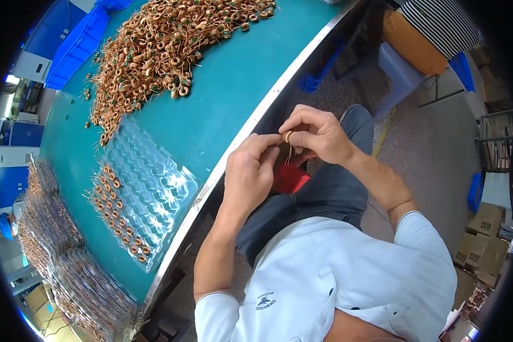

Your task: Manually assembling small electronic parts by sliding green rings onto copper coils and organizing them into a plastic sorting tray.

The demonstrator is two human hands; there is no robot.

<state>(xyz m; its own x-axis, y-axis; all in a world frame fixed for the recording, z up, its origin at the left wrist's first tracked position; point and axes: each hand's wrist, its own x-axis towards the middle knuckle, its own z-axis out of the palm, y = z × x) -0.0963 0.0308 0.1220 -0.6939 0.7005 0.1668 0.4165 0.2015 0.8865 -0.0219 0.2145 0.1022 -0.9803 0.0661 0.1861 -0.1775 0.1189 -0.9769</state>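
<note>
At about nine o'clock, stacks of filled clear plastic trays [51, 251] are lying along the rim of the teal-topped workbench [222, 97], and just beside them, toward the middle, a single clear blister tray with rows of small pockets [145, 191] is sitting with only its left columns filled with coils. At eleven to twelve o'clock a large loose heap of small copper-wound ring coils [154, 45] is spreading across the bench, with blue plastic bins [77, 43] lying beyond it. Moving toward the centre, off the bench edge and above the person's lap, the left hand [248, 171] is curling its fingers closed, its fingertips reaching up to the thin wire leads that are hanging below one small copper-wound ring coil [289, 137]. The right hand [319, 134], just at one o'clock from the left, is pinching that coil between thumb and forefinger, clamped on the ring body itself. The coil is looking very light and stiff in its core, but its leads are appearing fine and easily bent, and the enamelled winding could probably be scratched or loosened; the ring's outer rim is seeming the safest place to grip, leaving the leads free to be worked gently. At two o'clock a person in a striped top [444, 23] is sitting, and cardboard boxes [479, 245] are piling up at four o'clock.
</note>
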